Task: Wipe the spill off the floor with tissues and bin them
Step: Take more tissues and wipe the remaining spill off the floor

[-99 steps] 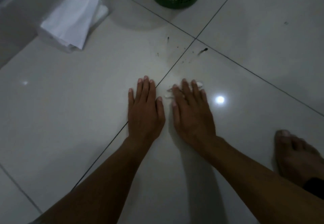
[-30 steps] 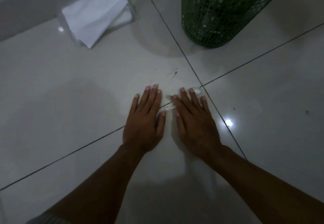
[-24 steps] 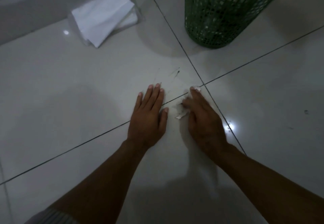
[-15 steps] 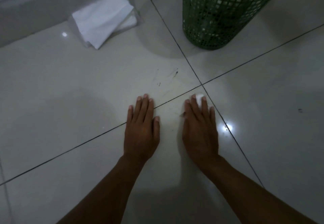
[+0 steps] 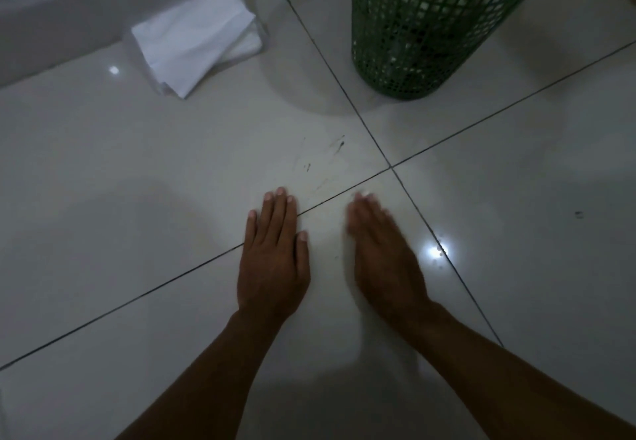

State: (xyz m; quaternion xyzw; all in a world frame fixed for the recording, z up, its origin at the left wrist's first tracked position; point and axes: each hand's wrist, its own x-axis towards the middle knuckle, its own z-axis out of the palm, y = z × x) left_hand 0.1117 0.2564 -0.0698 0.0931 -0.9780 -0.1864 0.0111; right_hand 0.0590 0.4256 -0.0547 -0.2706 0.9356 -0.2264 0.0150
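Both my hands lie flat on the white tiled floor. My left hand (image 5: 273, 257) rests palm down with fingers together and nothing under it that I can see. My right hand (image 5: 382, 254) is motion-blurred and presses down just right of it. The tissue it wipes with is almost wholly hidden under its palm and fingers. Thin dark streaks of the spill (image 5: 339, 146) mark the tile just beyond my fingertips, near the crossing of the grout lines. A green mesh bin (image 5: 413, 33) stands beyond, at the upper right.
A stack of white tissues (image 5: 196, 47) in a clear wrapper lies at the upper left, by a grey wall base (image 5: 69, 20). A small dark speck (image 5: 579, 214) sits on the right tile. A light glare (image 5: 435, 252) shines right of my right hand.
My right hand has slid back toward me over the floor, and the white tissue seen under its fingertips is now covered. My left hand stays planted; the view has shifted slightly.
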